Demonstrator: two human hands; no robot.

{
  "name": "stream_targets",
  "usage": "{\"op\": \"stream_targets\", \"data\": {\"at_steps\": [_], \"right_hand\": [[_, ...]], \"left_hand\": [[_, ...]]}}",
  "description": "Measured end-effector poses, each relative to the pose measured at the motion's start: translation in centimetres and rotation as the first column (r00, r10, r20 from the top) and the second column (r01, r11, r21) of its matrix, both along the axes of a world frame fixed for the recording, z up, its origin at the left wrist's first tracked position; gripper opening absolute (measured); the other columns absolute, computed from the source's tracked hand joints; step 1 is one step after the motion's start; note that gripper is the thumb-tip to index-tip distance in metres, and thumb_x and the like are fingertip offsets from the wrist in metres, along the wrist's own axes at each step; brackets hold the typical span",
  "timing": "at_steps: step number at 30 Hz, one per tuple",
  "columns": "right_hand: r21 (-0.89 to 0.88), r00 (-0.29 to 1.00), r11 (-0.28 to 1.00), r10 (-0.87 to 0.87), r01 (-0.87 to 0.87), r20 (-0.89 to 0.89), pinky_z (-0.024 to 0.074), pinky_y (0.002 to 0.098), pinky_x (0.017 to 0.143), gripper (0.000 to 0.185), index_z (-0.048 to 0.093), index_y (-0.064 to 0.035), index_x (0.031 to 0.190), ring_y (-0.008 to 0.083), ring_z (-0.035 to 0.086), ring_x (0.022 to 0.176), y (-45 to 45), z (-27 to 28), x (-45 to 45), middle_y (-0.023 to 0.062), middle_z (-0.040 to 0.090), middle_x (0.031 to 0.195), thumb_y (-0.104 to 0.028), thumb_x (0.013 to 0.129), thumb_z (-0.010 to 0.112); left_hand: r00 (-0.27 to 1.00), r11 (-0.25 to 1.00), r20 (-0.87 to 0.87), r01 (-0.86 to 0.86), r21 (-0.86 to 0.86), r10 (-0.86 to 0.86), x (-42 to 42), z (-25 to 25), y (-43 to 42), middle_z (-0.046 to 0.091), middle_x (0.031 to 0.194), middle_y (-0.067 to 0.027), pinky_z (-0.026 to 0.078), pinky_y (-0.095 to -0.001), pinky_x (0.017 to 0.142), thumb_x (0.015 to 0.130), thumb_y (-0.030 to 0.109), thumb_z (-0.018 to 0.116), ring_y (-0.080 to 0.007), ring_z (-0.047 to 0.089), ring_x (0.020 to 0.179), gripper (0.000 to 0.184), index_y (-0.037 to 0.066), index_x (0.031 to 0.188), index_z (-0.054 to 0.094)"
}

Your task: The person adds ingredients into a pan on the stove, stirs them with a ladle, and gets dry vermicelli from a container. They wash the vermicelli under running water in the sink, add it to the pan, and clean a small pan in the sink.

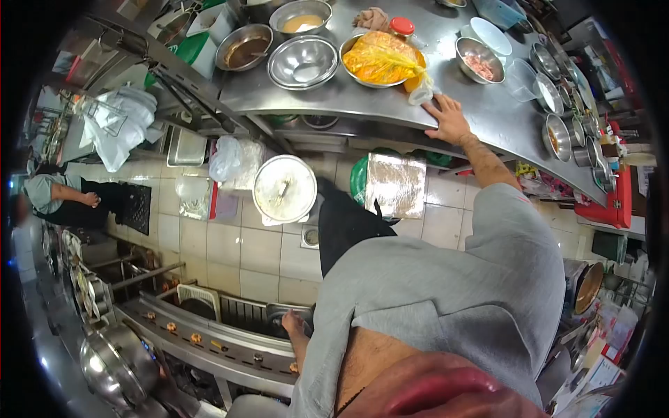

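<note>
My right hand [449, 120] lies palm down on the front edge of the steel table [320, 102], fingers spread. Just left of its fingertips is the knotted end of a clear plastic bag [387, 57] of orange-yellow food, sitting in a steel bowl [376, 84]. Empty-looking nested steel bowls [303, 63] stand left of the bag. Low on the other side of my body, my left hand [293, 322] is beside a dark pan or tray at the stove [230, 336]; its fingers are too small and unclear to read.
A bowl of raw meat [481, 66] and more bowls stand on the table's right. A lidded pot [285, 188] and a foil-covered box [396, 184] are on the tiled floor. Another person [66, 195] is at the far left. A large steel pot [118, 366] stands lower left.
</note>
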State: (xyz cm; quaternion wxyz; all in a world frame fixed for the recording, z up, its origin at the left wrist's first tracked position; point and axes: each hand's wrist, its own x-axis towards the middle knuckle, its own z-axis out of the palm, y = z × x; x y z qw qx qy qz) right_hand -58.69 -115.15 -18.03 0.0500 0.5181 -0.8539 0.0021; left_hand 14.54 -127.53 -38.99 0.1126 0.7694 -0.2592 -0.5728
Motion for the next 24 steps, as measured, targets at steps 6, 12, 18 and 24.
{"op": "stream_targets", "data": {"at_steps": [6, 12, 18, 24], "right_hand": [[0.006, 1.000, 1.000, -0.002, 0.002, -0.006, 0.0245, 0.0458, 0.099, 0.075, 0.043, -0.0200, 0.129, 0.0335, 0.031, 0.122, -0.1, -0.8, -0.4, 0.0166, 0.035, 0.130, -0.039, 0.062, 0.071], [-0.008, 0.997, 1.000, 0.028, -0.029, -0.074, 0.0265, 0.0454, 0.098, 0.075, 0.045, -0.0197, 0.127, 0.0339, 0.033, 0.121, -0.4, -1.5, -0.6, 0.0171, 0.036, 0.129, -0.039, 0.061, 0.072], [-0.020, 0.995, 0.999, 0.042, -0.044, -0.094, 0.0273, 0.0455, 0.097, 0.076, 0.045, -0.0188, 0.128, 0.0355, 0.035, 0.118, -0.3, -2.7, -1.0, 0.0187, 0.037, 0.127, -0.041, 0.061, 0.073], [-0.359, 0.968, 0.922, 0.061, -0.147, -0.242, 0.0321, 0.0417, 0.088, 0.057, 0.053, -0.0046, 0.112, 0.0327, 0.041, 0.101, 0.0, -6.1, 4.2, 0.0186, 0.042, 0.109, -0.027, 0.065, 0.078]], "left_hand": [[0.987, 0.984, -0.142, 0.051, -0.168, -0.076, -5.1, -3.8, -7.9, 0.046, 0.064, 0.0001, 0.033, -0.0218, 0.040, 0.083, 0.017, 0.058, -0.0076, 0.040, 0.049, 0.020, 0.003, 0.097, 0.053], [0.935, 0.925, -0.041, 0.340, -0.169, -0.351, -16.9, -4.8, -12.2, 0.053, 0.071, -0.0008, 0.037, -0.0209, 0.045, 0.082, 0.023, 0.058, -0.0066, 0.046, 0.056, 0.027, 0.002, 0.099, 0.055], [0.805, 0.777, -0.028, 0.561, -0.283, -0.592, -26.0, -12.4, -14.0, 0.063, 0.088, -0.0120, 0.047, -0.0297, 0.071, 0.079, 0.027, 0.061, -0.0182, 0.060, 0.081, 0.035, -0.002, 0.098, 0.059], [0.778, 0.753, -0.073, 0.573, -0.324, -0.624, -33.3, -14.6, -15.3, 0.063, 0.094, -0.0164, 0.046, -0.0343, 0.079, 0.080, 0.028, 0.061, -0.0257, 0.061, 0.089, 0.036, -0.001, 0.100, 0.059]]}}
